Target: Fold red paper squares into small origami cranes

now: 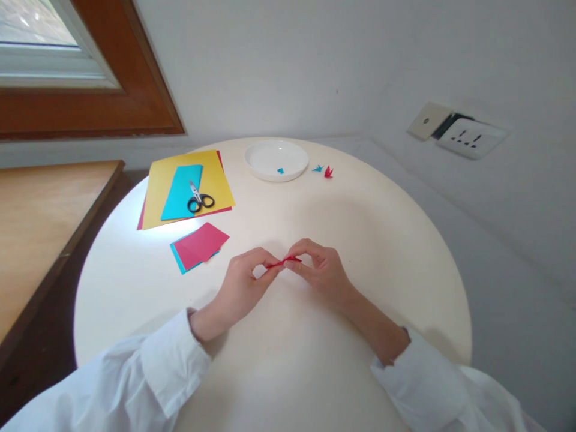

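Note:
Between my two hands is a small folded piece of red paper, narrow and held just above the table. My left hand pinches its left end between thumb and forefinger. The thumb and forefinger of my right hand close on it from the other side, and a red tip shows inside that grip. Much of the paper is covered by my fingers. Left of my hands lie red and blue paper pieces. Farther off, a blue paper crane and a red paper crane stand side by side.
A white plate at the back holds a small blue paper scrap. Black-handled scissors rest on blue paper atop yellow sheets. The round white table stands near the wall; a wooden surface is at left.

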A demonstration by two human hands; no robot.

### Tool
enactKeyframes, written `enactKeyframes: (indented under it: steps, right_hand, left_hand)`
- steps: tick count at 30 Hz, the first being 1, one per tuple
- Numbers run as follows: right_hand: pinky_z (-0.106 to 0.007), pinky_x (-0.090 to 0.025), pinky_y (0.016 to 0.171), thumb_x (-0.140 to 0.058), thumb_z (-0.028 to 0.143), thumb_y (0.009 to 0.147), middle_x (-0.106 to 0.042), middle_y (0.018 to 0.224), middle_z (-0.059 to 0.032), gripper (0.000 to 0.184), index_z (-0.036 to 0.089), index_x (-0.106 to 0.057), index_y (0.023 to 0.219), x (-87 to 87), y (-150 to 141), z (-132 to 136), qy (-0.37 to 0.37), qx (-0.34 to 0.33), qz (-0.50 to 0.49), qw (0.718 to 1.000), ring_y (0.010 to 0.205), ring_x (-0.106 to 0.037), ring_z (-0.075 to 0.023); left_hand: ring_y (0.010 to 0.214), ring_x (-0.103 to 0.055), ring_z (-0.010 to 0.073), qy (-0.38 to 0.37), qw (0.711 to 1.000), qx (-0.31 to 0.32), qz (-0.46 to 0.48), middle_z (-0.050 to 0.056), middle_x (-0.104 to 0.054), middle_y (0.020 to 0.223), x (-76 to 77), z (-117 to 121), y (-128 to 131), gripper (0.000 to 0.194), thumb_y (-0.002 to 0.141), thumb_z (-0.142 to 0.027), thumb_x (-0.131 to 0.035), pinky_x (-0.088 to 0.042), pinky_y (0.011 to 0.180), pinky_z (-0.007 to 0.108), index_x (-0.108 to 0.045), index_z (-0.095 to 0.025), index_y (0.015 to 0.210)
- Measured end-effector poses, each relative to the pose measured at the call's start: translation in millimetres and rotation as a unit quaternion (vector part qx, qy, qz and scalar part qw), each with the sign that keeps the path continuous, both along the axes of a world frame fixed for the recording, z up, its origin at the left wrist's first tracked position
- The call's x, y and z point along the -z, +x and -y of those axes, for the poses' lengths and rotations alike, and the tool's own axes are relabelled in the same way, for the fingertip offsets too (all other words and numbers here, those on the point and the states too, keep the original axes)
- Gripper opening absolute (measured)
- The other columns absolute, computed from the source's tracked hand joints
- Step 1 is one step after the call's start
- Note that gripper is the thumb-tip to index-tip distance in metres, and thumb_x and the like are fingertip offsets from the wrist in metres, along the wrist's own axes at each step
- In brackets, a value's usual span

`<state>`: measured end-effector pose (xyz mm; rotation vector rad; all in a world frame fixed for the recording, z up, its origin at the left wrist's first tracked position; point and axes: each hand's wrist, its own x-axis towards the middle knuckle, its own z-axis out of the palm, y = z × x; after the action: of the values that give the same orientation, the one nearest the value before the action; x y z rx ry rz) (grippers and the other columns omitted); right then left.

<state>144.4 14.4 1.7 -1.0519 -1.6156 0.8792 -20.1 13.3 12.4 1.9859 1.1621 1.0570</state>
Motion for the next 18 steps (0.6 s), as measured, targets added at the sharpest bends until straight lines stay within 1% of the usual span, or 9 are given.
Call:
enactKeyframes:
  steps: [6,10,14,18]
  right_hand:
    - [-0.030,-0.044,0.068,-0.062,0.024,0.075,-0.063,0.066,-0.0001,0.010,0.020,-0.060,0.066,-3.6,1.1,0.8,0.008,0.028,0.047,0.998,0.067,-0.057,-0.0149]
    - [-0.030,-0.044,0.066,-0.062,0.026,0.074,-0.063,0.066,-0.0004,0.011,0.020,-0.060,0.065,-4.2,1.4,0.7,0.003,0.047,0.029,0.998,0.066,-0.057,-0.0150]
    - [-0.028,-0.044,0.065,-0.065,0.027,0.070,-0.063,0.066,0.0003,0.008,0.020,-0.062,0.066,-4.0,0.6,-0.2,-0.027,0.064,0.021,0.997,0.066,-0.057,-0.0145]
    - [-0.027,-0.043,0.063,-0.067,0.027,0.068,-0.064,0.065,0.0010,0.009,0.020,-0.064,0.064,-5.2,0.6,-0.4,-0.062,0.056,0.033,0.996,0.065,-0.057,-0.0142]
  left_hand:
    - [0.062,-0.060,0.0131,0.007,1.000,0.017,-0.011,0.004,-0.067,0.068,-1.4,0.2,0.6,0.012,0.079,-0.020,-0.055,-0.046,0.058,0.023,-0.064,-0.015,0.073]
    - [0.061,-0.058,0.0129,0.005,1.000,0.016,-0.019,0.004,-0.065,0.066,-3.0,-0.1,0.0,0.017,0.082,-0.023,-0.051,-0.045,0.058,0.023,-0.063,-0.015,0.073]
    - [0.060,-0.058,0.0129,-0.011,1.000,0.000,-0.015,0.004,-0.067,0.066,-1.5,-1.8,-0.8,0.016,0.081,-0.022,-0.052,-0.045,0.056,0.023,-0.064,-0.016,0.072]
    - [0.061,-0.060,0.0133,-0.027,1.000,-0.011,0.004,0.003,-0.068,0.068,-0.1,-3.4,-0.6,0.015,0.080,-0.022,-0.054,-0.046,0.058,0.023,-0.065,-0.017,0.072]
